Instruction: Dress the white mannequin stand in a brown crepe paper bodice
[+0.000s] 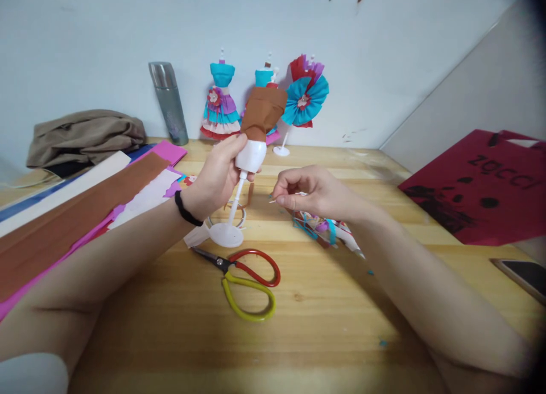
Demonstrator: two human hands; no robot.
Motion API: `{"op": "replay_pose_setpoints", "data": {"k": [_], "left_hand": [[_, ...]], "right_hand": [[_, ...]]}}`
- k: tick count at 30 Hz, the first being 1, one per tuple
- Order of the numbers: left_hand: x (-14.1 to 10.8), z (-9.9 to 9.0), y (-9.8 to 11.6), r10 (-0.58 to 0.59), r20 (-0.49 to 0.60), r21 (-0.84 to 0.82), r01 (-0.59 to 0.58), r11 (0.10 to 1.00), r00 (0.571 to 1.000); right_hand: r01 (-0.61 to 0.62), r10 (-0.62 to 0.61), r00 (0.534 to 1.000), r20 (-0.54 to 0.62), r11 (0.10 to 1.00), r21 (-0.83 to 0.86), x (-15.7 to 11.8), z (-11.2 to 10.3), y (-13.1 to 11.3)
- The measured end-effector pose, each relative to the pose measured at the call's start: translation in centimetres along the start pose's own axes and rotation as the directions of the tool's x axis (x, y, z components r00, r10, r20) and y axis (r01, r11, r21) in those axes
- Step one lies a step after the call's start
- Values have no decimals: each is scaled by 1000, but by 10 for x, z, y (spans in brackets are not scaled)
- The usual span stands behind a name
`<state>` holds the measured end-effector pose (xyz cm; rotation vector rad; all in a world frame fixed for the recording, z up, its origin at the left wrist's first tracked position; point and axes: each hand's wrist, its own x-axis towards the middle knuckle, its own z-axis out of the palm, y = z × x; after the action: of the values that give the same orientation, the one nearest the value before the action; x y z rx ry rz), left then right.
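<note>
My left hand (222, 166) is wrapped round the lower body of a small white mannequin (252, 155), whose upper part is covered in brown paper (261, 111). The mannequin leans a little to the right over its round white base. My right hand (305, 192) is to the right of it, thumb and forefinger pinched on a tiny pale piece too small to name. Below the base lie scissors (222, 263) with one red and one yellow-green handle. A ring of tape (244, 216) is partly hidden behind the stand.
Coloured paper strips (85, 212) lie at the left, near a brown cloth (89, 133) and a flask (170, 107). Dressed mannequins (220, 107) stand by the wall. Paper scraps (330, 229) lie under my right forearm; a red bag (482, 183) and a phone (522, 274) are at the right.
</note>
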<state>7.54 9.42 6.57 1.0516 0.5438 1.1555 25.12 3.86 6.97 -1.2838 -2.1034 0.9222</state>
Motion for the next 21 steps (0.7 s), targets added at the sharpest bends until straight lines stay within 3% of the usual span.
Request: {"op": "replay_pose_setpoints", "data": {"k": [4, 8, 10, 13, 15, 21], "left_hand": [[-2, -1, -10, 113, 34, 7, -113, 994, 993], [-5, 2, -17, 132, -36, -37, -133, 990, 991], [-8, 5, -19, 123, -57, -59, -126, 990, 991], [-12, 9, -22, 103, -67, -69, -107, 992, 992], [-15, 11, -24, 95, -71, -68, -100, 993, 993], [-17, 12, -37, 67, 15, -141, -64, 988, 998]], "right_hand": [[135, -138, 978, -156, 990, -25, -6, 13, -14], [162, -237, 920, -313, 956, -247, -11, 34, -28], [226, -358, 852, -382, 909, -350, -10, 44, -31], [335, -571, 666, -480, 804, -491, -6, 53, -30], [341, -642, 569, -513, 752, -564, -3, 55, -27], [271, -737, 418, -531, 660, -701, 7, 55, -22]]}}
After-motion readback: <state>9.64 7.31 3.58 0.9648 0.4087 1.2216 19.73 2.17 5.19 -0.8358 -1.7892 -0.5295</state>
